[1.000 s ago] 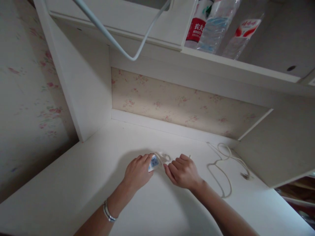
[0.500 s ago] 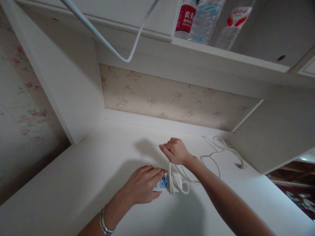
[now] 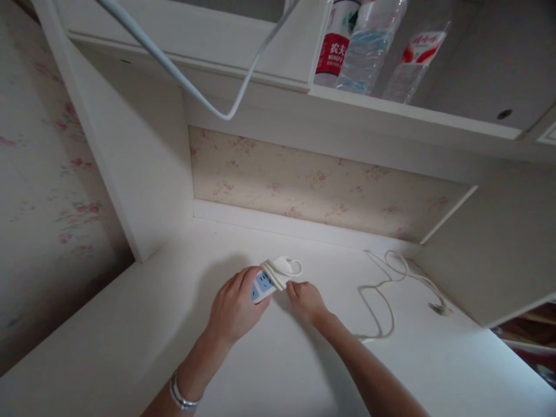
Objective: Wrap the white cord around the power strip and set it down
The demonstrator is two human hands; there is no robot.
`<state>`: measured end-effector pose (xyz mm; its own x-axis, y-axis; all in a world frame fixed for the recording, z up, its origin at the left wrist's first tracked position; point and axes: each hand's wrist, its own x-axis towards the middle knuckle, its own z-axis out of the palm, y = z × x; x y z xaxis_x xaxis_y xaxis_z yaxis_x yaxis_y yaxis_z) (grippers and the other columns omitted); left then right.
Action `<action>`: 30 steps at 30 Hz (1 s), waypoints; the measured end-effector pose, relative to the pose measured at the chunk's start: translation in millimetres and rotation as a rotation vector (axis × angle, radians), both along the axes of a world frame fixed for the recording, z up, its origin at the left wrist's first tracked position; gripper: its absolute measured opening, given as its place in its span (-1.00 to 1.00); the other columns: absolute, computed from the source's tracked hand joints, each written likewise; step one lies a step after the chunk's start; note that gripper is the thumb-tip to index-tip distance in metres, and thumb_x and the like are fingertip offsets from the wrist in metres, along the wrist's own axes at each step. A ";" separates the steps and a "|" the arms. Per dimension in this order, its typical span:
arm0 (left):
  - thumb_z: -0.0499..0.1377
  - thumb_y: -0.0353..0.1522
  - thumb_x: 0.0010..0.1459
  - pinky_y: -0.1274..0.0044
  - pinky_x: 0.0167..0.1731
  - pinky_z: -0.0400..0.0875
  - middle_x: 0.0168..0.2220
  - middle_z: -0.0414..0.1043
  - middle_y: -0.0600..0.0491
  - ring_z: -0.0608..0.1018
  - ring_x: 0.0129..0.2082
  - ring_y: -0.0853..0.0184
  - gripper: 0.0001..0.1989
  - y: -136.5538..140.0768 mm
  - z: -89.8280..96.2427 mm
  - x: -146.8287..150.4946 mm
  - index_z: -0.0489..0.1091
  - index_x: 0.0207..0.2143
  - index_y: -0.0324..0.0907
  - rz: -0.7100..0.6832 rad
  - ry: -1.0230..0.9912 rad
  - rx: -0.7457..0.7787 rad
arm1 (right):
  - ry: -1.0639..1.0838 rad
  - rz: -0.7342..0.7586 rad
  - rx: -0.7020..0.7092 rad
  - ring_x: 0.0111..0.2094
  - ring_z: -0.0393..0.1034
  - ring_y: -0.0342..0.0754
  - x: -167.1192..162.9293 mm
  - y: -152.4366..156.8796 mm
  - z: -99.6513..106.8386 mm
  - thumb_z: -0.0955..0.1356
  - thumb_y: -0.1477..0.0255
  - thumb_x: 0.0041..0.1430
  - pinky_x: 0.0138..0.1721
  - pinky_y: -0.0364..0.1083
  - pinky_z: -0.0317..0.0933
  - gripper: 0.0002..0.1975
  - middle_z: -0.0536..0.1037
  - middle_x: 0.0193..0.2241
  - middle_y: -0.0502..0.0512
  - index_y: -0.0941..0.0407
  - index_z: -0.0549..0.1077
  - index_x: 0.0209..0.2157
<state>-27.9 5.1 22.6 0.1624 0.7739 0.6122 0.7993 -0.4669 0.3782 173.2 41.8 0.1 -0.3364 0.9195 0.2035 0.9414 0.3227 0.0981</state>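
Over the desk [image 3: 130, 330], I have the left hand [image 3: 234, 304] wrapped round the power strip [image 3: 263, 285]; the right hand [image 3: 306, 301], curled narrow beside the strip's far end, seems to pinch the cord [image 3: 273, 274]. I judge the winding partly done; several turns circle the strip; a loose length and the plug [image 3: 440, 309] lie unwound at right.

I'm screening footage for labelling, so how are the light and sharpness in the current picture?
Head view: dim, soft light, with a shadow on the white desk around the left hand; head view: power strip sockets discernible, but the plug at right looks soft.
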 end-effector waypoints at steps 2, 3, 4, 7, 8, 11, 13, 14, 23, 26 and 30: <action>0.15 -0.32 0.09 0.41 -0.13 0.38 -0.10 0.43 -0.03 0.49 -0.14 0.19 -0.63 5.3 0.8 -4.7 0.22 -0.03 -0.09 0.087 0.069 -0.045 | 0.008 -0.013 -0.052 -0.52 0.46 -0.10 -5.6 -12.1 0.2 0.00 0.28 0.36 -0.52 -0.18 0.04 -0.49 0.58 -0.53 0.06 0.07 0.46 -0.42; 0.15 -0.33 0.10 0.42 -0.16 0.38 -0.12 0.44 -0.02 0.49 -0.16 0.19 -0.65 7.2 0.6 -6.0 0.23 -0.03 -0.09 0.117 0.102 -0.068 | 0.003 -0.008 -0.059 -0.52 0.47 -0.08 -8.4 -18.0 1.6 -0.01 0.27 0.36 -0.52 -0.17 0.05 -0.49 0.58 -0.51 0.07 0.07 0.45 -0.40; 0.15 -0.34 0.09 0.43 -0.19 0.38 -0.14 0.44 -0.02 0.49 -0.17 0.19 -0.65 8.6 0.0 -6.5 0.23 -0.04 -0.09 0.143 0.126 -0.088 | -0.010 -0.001 -0.068 -0.51 0.48 -0.07 -11.0 -23.5 3.8 0.00 0.26 0.36 -0.51 -0.16 0.05 -0.50 0.58 -0.50 0.09 0.08 0.44 -0.39; 0.16 -0.36 0.08 0.45 -0.22 0.36 -0.17 0.44 -0.01 0.49 -0.20 0.20 -0.64 10.2 -3.5 -4.2 0.24 -0.04 -0.09 0.185 0.163 -0.131 | -0.066 0.059 -0.057 -0.52 0.48 -0.05 -17.6 -37.7 12.6 0.02 0.29 0.35 -0.51 -0.15 0.04 -0.54 0.58 -0.50 0.09 0.10 0.42 -0.40; 0.16 -0.37 0.08 0.45 -0.23 0.35 -0.17 0.43 -0.01 0.49 -0.21 0.20 -0.64 10.1 -5.0 -2.6 0.24 -0.04 -0.09 0.188 0.173 -0.140 | -0.086 0.087 -0.041 -0.53 0.47 -0.06 -19.1 -41.5 15.8 0.03 0.30 0.35 -0.52 -0.15 0.03 -0.55 0.57 -0.51 0.09 0.10 0.42 -0.40; 0.16 -0.39 0.07 0.45 -0.23 0.34 -0.19 0.43 0.00 0.49 -0.22 0.21 -0.64 8.4 -10.0 2.5 0.24 -0.05 -0.09 0.180 0.222 -0.158 | -0.137 0.187 0.027 -0.55 0.45 -0.08 -21.3 -50.3 25.4 0.07 0.37 0.34 -0.52 -0.14 -0.01 -0.59 0.56 -0.52 0.09 0.12 0.43 -0.43; 0.17 -0.41 0.05 0.45 -0.24 0.33 -0.19 0.43 0.00 0.49 -0.23 0.21 -0.63 6.7 -13.0 5.7 0.25 -0.05 -0.10 0.156 0.261 -0.171 | -0.157 0.253 0.083 -0.56 0.43 -0.09 -20.4 -53.5 32.0 0.11 0.40 0.31 -0.51 -0.13 -0.04 -0.62 0.55 -0.54 0.09 0.14 0.43 -0.47; 0.18 -0.43 0.04 0.44 -0.24 0.33 -0.20 0.43 0.00 0.49 -0.23 0.20 -0.62 5.8 -14.1 7.2 0.25 -0.06 -0.10 0.141 0.277 -0.178 | -0.161 0.287 0.113 -0.56 0.42 -0.09 -19.2 -54.2 35.4 0.13 0.41 0.30 -0.50 -0.13 -0.05 -0.64 0.54 -0.55 0.09 0.14 0.42 -0.49; 0.18 -0.41 0.02 0.42 -0.19 0.35 -0.17 0.46 0.01 0.50 -0.22 0.21 -0.65 -2.8 -19.0 24.8 0.29 -0.09 -0.10 -0.094 0.272 -0.248 | -0.211 0.488 0.320 -0.67 0.30 -0.16 -6.2 -32.9 71.4 0.15 0.45 0.29 -0.46 -0.06 -0.16 -0.65 0.49 -0.66 0.05 0.15 0.37 -0.54; 0.21 -0.38 -0.01 0.41 -0.14 0.36 -0.14 0.47 0.04 0.50 -0.19 0.21 -0.60 -7.4 -18.7 27.1 0.30 -0.07 -0.08 -0.220 0.257 -0.256 | -0.198 0.461 0.329 -0.68 0.27 -0.18 -6.2 -17.4 84.3 0.13 0.40 0.31 -0.43 -0.06 -0.15 -0.60 0.48 -0.69 0.07 0.16 0.37 -0.56; 0.24 -0.32 -0.03 0.39 -0.07 0.34 -0.08 0.45 0.05 0.49 -0.13 0.21 -0.52 -12.8 -16.1 25.1 0.28 -0.01 -0.04 -0.374 0.255 -0.242 | -0.137 0.338 0.326 -0.64 0.30 -0.16 -6.6 4.8 94.2 0.09 0.33 0.32 -0.38 -0.07 -0.09 -0.53 0.49 -0.67 0.12 0.17 0.42 -0.55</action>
